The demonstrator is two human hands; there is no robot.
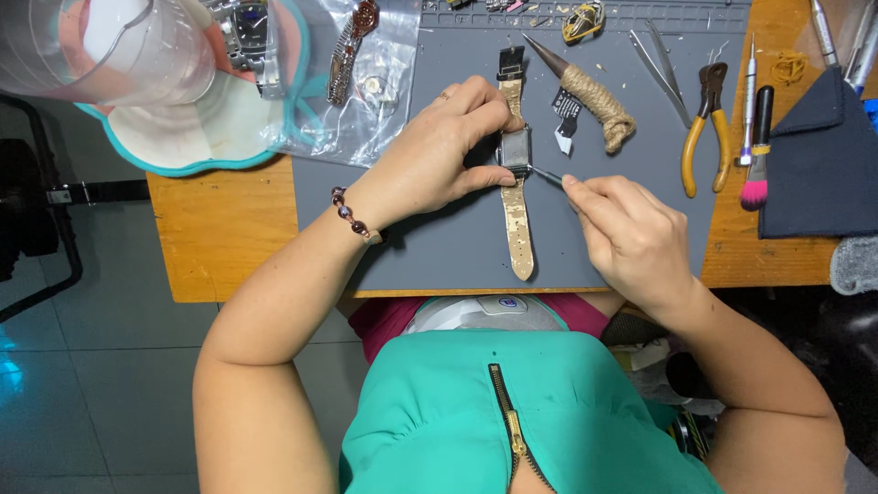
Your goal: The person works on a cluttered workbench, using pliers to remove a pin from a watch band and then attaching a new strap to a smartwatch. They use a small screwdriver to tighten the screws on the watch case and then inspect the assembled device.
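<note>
A square-cased wristwatch (516,149) with a gold speckled strap lies lengthwise on the grey work mat (439,247). My left hand (439,151) pinches the watch case from its left side, thumb and fingers on the case. My right hand (626,229) holds a thin dark tool (547,176) whose tip touches the right edge of the watch case. A beaded bracelet sits on my left wrist.
On the mat lie a twine-wrapped spike (594,101), tweezers (660,69) and orange-handled pliers (702,128). A pink brush (757,174), screwdrivers and a dark cloth (814,165) are at right. Plastic bags with watches (347,55) and a clear jug (119,46) are at left.
</note>
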